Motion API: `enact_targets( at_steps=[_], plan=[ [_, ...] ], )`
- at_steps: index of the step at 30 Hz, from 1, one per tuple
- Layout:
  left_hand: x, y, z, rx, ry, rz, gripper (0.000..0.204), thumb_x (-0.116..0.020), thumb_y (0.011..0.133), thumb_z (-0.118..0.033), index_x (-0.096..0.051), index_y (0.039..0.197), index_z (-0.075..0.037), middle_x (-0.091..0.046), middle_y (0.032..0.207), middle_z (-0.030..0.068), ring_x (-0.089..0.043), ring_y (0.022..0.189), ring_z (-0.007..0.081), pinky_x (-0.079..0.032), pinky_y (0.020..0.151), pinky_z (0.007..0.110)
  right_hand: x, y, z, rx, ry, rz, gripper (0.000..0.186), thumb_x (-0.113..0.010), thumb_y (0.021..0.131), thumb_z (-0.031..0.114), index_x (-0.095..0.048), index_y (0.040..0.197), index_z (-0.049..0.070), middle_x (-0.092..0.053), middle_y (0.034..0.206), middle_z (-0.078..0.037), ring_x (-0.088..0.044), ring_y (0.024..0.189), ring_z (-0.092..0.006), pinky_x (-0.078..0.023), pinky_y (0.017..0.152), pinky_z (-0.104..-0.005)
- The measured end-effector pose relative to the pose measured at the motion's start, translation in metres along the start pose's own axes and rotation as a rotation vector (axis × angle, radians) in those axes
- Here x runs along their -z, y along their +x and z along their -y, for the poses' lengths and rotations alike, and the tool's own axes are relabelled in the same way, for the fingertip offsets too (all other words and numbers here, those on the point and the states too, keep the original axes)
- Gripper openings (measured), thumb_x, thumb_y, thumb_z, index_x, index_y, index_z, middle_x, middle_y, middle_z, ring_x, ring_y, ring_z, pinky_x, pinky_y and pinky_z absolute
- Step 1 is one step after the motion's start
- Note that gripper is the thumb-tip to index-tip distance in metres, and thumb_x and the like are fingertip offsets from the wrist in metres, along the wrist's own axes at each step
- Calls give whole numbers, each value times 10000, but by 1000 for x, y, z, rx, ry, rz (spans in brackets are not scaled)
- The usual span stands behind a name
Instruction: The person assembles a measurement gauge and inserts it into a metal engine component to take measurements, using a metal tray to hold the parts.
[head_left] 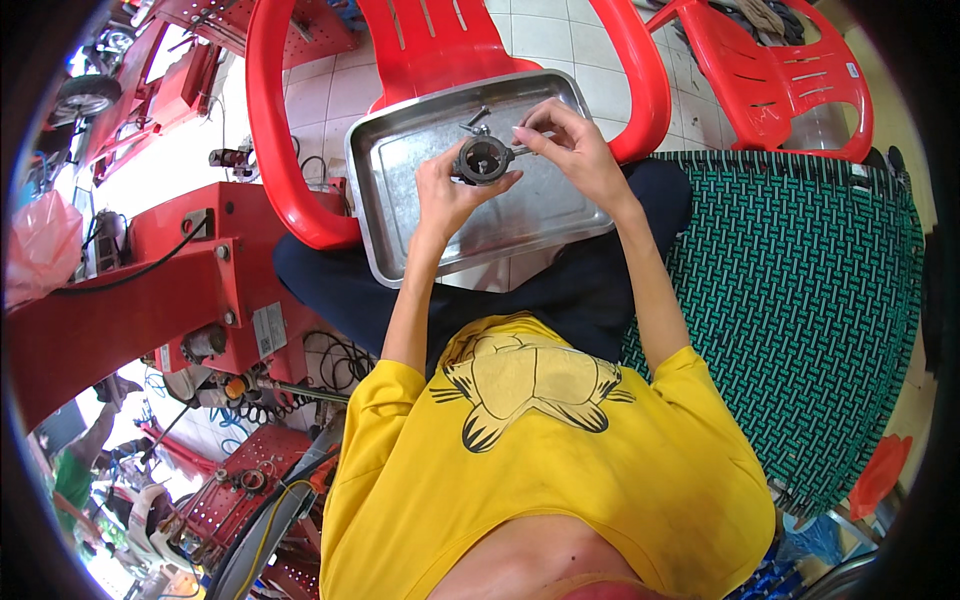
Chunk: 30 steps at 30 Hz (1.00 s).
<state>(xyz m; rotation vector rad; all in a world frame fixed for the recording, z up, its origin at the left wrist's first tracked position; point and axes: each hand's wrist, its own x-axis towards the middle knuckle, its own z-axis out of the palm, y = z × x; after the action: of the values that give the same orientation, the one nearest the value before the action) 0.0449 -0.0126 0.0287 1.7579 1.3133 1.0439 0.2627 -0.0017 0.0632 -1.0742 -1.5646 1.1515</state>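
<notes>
My left hand [447, 188] is closed around a dark, round metal housing [482, 160] with a hollow middle, held over a rectangular steel tray [400, 240]. My right hand [566, 147] has its fingers pinched at a short metal stem [520, 150] on the right side of the housing; its fingertips partly hide the stem. A small bolt [480, 117] and other small metal pieces lie in the tray behind the housing. The tray rests on a red plastic chair [435, 35], close to my knees.
Red machinery [180, 280] with cables and hoses fills the left, along with a wheel [88, 98] and a pink plastic bag [40, 250]. A green woven seat [780, 320] is at my right, another red chair [800, 90] behind it. A person [70, 480] shows at the lower left.
</notes>
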Motion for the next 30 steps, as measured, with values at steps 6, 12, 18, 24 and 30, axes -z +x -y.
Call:
enact_targets(
  at_steps=[6,12,18,24,30],
  plan=[
    [-2,7,3,42,27,2,396,-978,733,-331,-798,981,-81,-804,849,42,-759,742,184,-592,740,344,-6,0,9,-105,-318,-48,312,-664,1078,316,-711,1074,8,-716,1009,-72,-712,904,-183,-571,782,-354],
    [-5,7,6,72,-69,-18,403,-982,731,-330,-803,994,-82,-807,861,48,-769,767,191,-601,754,348,-17,-1,7,-90,-12,8,283,-608,1114,282,-662,1107,4,-679,1029,-44,-623,847,-130,-542,757,-297],
    [-1,6,12,115,-54,-30,391,-982,731,-302,-804,1001,-82,-806,863,59,-769,770,187,-598,754,348,-24,-2,11,89,-152,-111,261,-621,1109,273,-636,1100,13,-682,997,-46,-621,843,-102,-541,771,-290],
    [-3,3,10,74,-51,-28,343,-968,764,-227,-804,1007,-48,-801,848,36,-724,760,112,-580,741,310,-19,3,11,-245,-170,24,313,-673,1074,313,-689,1053,1,-709,891,-105,-694,797,-149,-565,756,-323],
    [-5,3,9,80,-105,-45,392,-983,730,-301,-797,994,-79,-791,848,48,-744,746,159,-588,742,330,-21,1,10,-90,-28,-20,336,-675,1075,325,-690,1037,-9,-708,854,-93,-692,811,-149,-560,750,-339]
  ],
)
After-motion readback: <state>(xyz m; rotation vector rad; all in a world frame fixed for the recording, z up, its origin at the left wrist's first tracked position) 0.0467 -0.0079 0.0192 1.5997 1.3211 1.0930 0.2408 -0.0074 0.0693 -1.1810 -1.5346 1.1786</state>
